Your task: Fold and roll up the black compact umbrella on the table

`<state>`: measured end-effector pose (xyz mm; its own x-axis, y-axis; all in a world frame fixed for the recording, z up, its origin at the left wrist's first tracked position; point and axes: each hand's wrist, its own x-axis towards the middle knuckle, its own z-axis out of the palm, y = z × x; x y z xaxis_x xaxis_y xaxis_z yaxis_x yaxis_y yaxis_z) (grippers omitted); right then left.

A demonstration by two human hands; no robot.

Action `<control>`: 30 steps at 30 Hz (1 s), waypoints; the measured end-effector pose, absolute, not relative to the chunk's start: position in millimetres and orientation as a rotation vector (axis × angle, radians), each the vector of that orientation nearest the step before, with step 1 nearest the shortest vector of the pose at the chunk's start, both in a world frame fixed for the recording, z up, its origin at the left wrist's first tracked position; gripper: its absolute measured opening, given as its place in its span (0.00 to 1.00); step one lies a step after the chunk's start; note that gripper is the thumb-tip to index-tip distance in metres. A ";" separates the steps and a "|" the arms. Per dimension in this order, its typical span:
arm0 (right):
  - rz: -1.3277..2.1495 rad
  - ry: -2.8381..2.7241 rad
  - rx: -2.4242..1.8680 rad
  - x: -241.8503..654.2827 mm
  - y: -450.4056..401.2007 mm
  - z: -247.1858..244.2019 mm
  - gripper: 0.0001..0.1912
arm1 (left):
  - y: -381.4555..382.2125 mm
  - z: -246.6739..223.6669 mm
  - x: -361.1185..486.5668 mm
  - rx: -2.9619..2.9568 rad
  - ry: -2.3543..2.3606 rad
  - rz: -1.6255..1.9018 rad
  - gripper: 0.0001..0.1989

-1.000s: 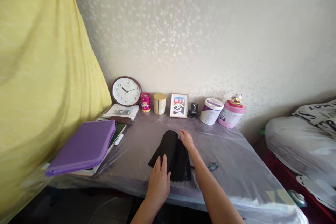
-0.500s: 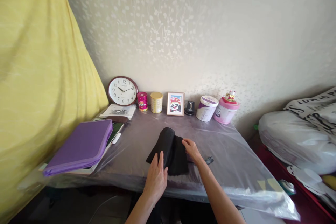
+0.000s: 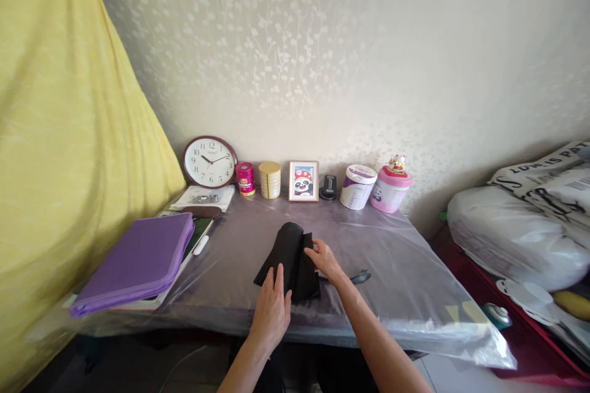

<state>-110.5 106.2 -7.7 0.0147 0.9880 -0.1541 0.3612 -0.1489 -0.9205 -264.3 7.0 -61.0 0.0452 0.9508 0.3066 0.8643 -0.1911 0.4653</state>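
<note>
A black fabric piece lies on the table in front of me, with a rounded, bulging part on its left and a flatter flap on its right. What makes the bulge is hidden. My left hand rests on the near left part of the bulge, fingers stretched out. At the right side my right hand pinches the upper edge of the flap between thumb and fingers, lifting it a little. Just right of that wrist lies a small dark bluish strip, partly behind the forearm.
The table has a clear plastic cover. On the left lie a purple folder and a white marker-like object. Along the wall stand a clock, a pink tin, a yellow can, a picture frame and tubs.
My right hand has moved left, bringing the flap's edge closer to the bulge and folding it over. My left hand stays on the fabric. The view has shifted slightly.
</note>
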 end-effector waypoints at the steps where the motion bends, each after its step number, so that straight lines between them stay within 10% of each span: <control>1: 1.150 -1.416 -1.581 -112.5 106.1 -6.2 0.17 | 7.0 -60.9 -264.2 2.146 1.893 0.840 0.26; 30: 1.087 -1.673 -1.571 -187.3 123.3 -7.6 0.26 | 7.5 -50.3 -279.3 2.114 1.796 0.939 0.27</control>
